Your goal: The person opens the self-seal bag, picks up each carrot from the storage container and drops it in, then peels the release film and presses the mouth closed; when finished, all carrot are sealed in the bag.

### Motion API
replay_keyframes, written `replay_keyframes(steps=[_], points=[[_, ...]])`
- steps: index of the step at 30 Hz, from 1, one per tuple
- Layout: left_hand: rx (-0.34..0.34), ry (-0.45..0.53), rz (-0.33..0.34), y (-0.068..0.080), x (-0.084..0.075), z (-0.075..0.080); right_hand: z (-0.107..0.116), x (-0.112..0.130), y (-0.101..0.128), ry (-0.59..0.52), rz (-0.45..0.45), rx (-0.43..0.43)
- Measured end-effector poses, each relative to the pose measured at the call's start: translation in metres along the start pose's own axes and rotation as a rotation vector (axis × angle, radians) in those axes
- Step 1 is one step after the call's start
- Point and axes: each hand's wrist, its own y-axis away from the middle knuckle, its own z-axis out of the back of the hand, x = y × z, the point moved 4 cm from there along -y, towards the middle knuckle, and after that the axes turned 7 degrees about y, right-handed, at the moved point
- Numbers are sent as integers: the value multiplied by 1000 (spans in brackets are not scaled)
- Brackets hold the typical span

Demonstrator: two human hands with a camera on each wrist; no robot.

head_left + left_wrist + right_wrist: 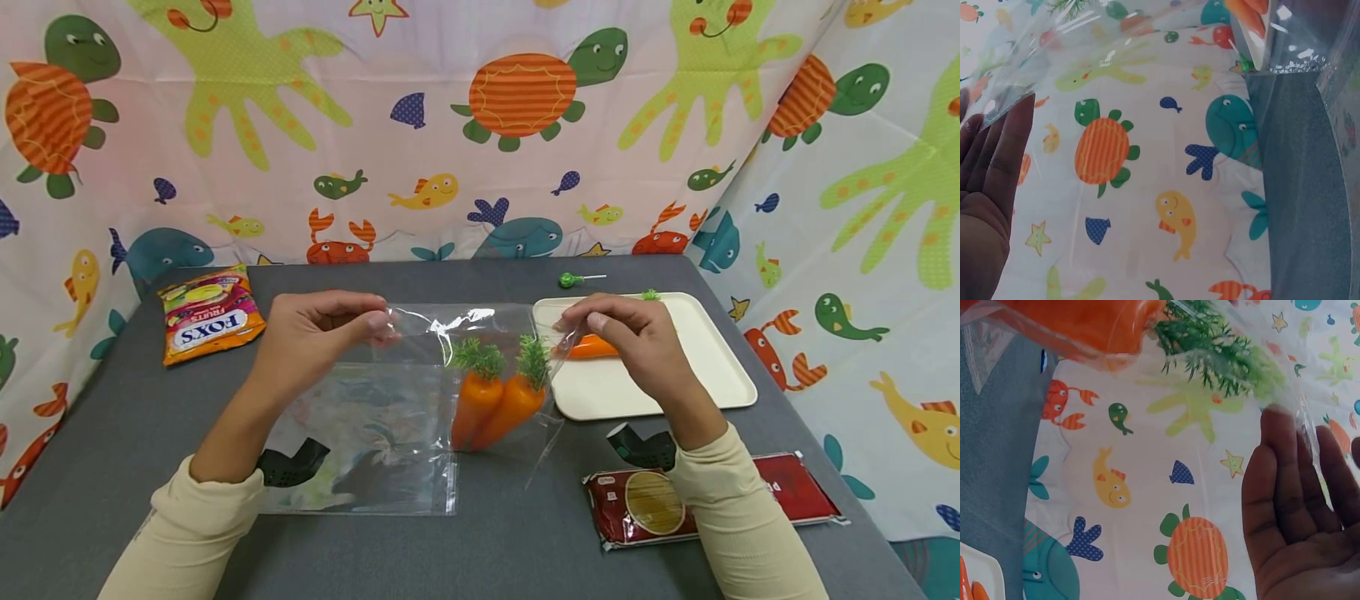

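Observation:
Two toy carrots (498, 404) with green tops sit inside a clear plastic bag (420, 329). My left hand (322, 333) pinches the bag's upper left corner between thumb and fingers, and my right hand (626, 333) pinches its upper right edge. In the left wrist view the left hand (991, 169) holds the film's edge. The right wrist view has an orange carrot (1097, 325) close by within the plastic, beside the right hand (1304, 506). Beneath the left forearm, another sheet of clear plastic (360, 467) lies flat on the table.
A cream tray (712, 358) behind the right hand bears another orange carrot (592, 347). Dark red packets (802, 492) lie under the right forearm. A FOX'S candy bag (212, 317) lies at the back left; a green lollipop (572, 280) lies behind the tray. Patterned cloth surrounds the grey table.

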Motion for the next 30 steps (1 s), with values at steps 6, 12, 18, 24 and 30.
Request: replay_keyframes(steps=[6,12,18,24,30], points=[[5,14,-48,1,-1,0,-4,3,-1,62,-2,11],[28,36,-104,1,-1,1,-7,5,-2,123,13,13],[39,44,-93,2,-1,1,-8,7,-2,163,46,9],[43,31,-89,3,-2,2,-9,9,-1,187,152,44],[59,42,-96,2,-1,3,-9,10,-3,219,345,122]])
